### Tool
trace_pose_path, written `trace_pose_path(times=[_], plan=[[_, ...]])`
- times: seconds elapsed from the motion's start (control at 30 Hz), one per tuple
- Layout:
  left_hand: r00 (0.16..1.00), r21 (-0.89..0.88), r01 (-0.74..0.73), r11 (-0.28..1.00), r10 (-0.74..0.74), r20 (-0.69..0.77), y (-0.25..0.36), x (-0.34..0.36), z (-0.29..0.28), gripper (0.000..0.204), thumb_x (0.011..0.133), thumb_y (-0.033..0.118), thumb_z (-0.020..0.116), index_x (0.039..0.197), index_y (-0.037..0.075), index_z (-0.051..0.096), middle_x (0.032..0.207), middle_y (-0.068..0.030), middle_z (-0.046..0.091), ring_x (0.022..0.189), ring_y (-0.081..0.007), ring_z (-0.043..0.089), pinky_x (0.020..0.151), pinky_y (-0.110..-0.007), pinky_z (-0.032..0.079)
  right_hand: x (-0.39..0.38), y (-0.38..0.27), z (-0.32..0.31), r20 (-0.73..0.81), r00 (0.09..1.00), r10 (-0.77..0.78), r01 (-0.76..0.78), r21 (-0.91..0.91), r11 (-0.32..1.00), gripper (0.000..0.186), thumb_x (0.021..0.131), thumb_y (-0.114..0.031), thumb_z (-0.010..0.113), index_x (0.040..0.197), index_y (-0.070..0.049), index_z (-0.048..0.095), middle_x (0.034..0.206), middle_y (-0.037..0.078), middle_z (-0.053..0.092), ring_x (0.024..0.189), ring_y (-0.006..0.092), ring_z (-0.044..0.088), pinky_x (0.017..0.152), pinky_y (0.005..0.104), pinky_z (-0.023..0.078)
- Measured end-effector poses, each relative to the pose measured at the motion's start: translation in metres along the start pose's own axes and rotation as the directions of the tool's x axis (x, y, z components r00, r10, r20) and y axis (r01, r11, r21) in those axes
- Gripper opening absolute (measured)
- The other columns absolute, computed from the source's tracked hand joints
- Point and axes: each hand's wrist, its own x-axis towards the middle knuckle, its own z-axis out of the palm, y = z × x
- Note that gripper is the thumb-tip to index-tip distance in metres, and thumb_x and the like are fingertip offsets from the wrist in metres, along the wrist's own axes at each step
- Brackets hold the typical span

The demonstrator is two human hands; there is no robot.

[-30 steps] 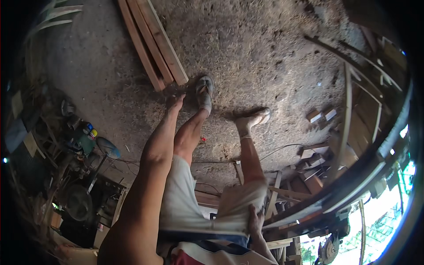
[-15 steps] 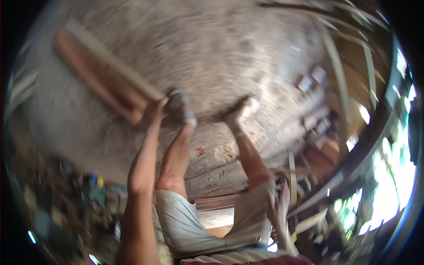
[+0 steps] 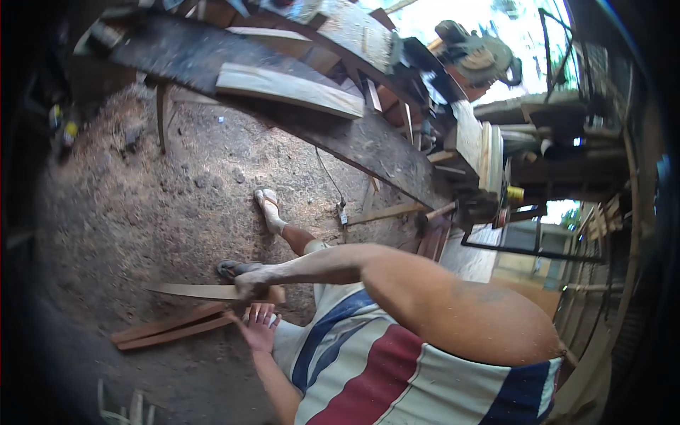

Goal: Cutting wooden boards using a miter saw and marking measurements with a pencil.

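My right hand (image 3: 251, 285) reaches across my body from the right and is closed around a pale wooden board (image 3: 190, 290), whose short end shows past the hand. Below it, my left hand (image 3: 261, 331) has its fingers spread, with the thumb pointing toward the near ends of reddish wooden boards (image 3: 170, 331). Those boards lie low over the dirt floor, meeting at a narrow angle. Whether the left thumb touches them I cannot tell.
A long dark workbench plank (image 3: 283, 117) runs across the far side, with a pale beam (image 3: 290, 90) on it. Beyond sits a dusty power tool (image 3: 489, 60). A power strip with cord (image 3: 342, 212) lies near my sandalled foot (image 3: 268, 202). Stacked boards (image 3: 489, 156) stand right.
The view has swung, bringing the workbench in. My right hand has come from beside my thigh onto the pale board. My left hand, earlier at a plank's end, now has its fingers spread.
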Motion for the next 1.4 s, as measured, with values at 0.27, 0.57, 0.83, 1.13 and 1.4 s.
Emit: trace_pose_path(times=[0.27, 0.57, 0.83, 1.13, 1.4], plan=[[0.884, -0.418, -0.468, 0.779, 0.416, -0.215, 0.154, -0.005, 0.112, 0.110, 0.079, 0.089, 0.071, 0.139, -0.003, 0.060, 0.138, -0.0224, 0.068, 0.127, -0.0411, 0.065, 0.110, -0.063, 0.052, -0.257, 0.054, -0.021, -0.315, 0.940, -0.129, -0.014, -0.413, 0.910, 0.073, 0.076, -0.020, 0.078, 0.145, -0.007, 0.058, 0.102, 0.020, 0.073, 0.095, 0.0463, 0.073, 0.086, 0.0510, 0.059], [0.244, -0.060, -0.964, 0.257, 0.955, 0.171, 0.236, -0.143, 0.471, 0.093, 0.099, 0.079, 0.048, 0.144, -0.003, 0.053, 0.136, -0.0214, 0.065, 0.129, -0.0389, 0.062, 0.119, -0.060, 0.045, -0.306, 0.148, -0.099, -0.861, 0.348, -0.371, -0.033, -0.407, 0.913, 0.097, 0.079, -0.032, 0.085, 0.166, -0.022, 0.042, 0.120, 0.019, 0.064, 0.117, 0.0390, 0.066, 0.096, 0.0510, 0.057], [0.276, 0.284, -0.959, -0.011, 0.196, 0.941, 0.281, -0.220, 0.699, 0.075, 0.109, 0.056, 0.049, 0.143, -0.011, 0.050, 0.144, -0.0187, 0.059, 0.132, -0.0327, 0.058, 0.117, -0.051, 0.043, -0.329, 0.126, -0.176, -0.893, 0.407, -0.193, 0.370, -0.032, 0.928, 0.094, 0.088, -0.036, 0.083, 0.164, -0.006, 0.037, 0.142, 0.032, 0.057, 0.127, 0.0441, 0.063, 0.106, 0.0522, 0.055], [0.673, 0.552, -0.637, -0.539, -0.039, 0.739, 0.170, -0.059, 0.737, 0.052, 0.079, 0.029, 0.091, 0.116, 0.003, 0.064, 0.097, -0.0060, 0.072, 0.090, -0.0144, 0.066, 0.080, -0.032, 0.055, -0.473, 0.240, -0.220, -0.981, 0.149, 0.128, 0.966, 0.116, -0.232, 0.117, 0.093, -0.028, 0.084, 0.174, -0.009, 0.002, 0.157, 0.023, 0.048, 0.134, 0.0336, 0.063, 0.104, 0.0417, 0.060], [0.886, 0.774, -0.439, -0.456, -0.364, 0.288, 0.196, 0.048, 0.742, 0.066, 0.085, 0.033, 0.080, 0.143, 0.007, 0.065, 0.108, -0.0051, 0.071, 0.090, -0.0136, 0.066, 0.076, -0.033, 0.055, -0.444, 0.254, -0.247, -0.911, 0.128, 0.392, 0.989, 0.088, -0.118, 0.111, 0.096, -0.020, 0.082, 0.173, -0.011, 0.002, 0.142, 0.020, 0.063, 0.119, 0.0324, 0.073, 0.095, 0.0429, 0.064]])
